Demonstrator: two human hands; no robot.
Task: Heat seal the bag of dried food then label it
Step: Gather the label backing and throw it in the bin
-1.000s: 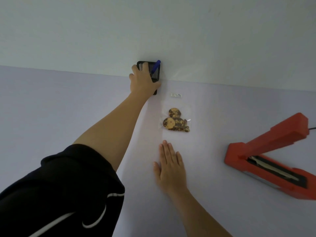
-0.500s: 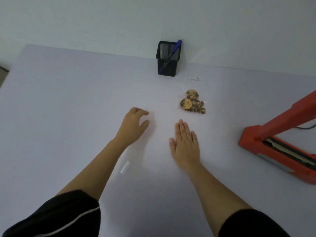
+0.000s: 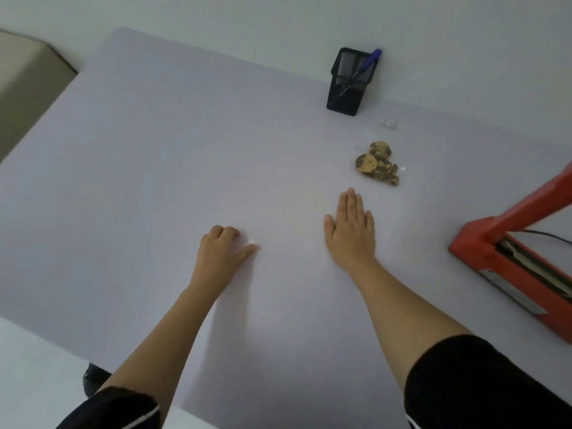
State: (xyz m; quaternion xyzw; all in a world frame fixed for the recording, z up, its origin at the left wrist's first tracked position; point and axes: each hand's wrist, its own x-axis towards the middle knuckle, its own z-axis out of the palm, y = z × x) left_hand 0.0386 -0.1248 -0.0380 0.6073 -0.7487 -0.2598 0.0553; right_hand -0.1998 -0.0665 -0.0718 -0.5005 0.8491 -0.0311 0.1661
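A clear bag of chocolate-chip cookies lies flat on the lilac table, right of centre. A small white label sits just beyond it. The red heat sealer stands at the right edge with its arm raised. My right hand rests flat, palm down, a little in front of the bag and apart from it. My left hand is curled on the table nearer the front, fingers and thumb closed around a small white scrap that pokes out between them.
A black mesh pen holder with a blue pen stands at the back against the wall. A black cable runs behind the sealer. The table's left edge drops to a beige surface.
My left hand has come back from the pen holder to the front of the table and closed on the white scrap that lay there. My right hand stays flat.
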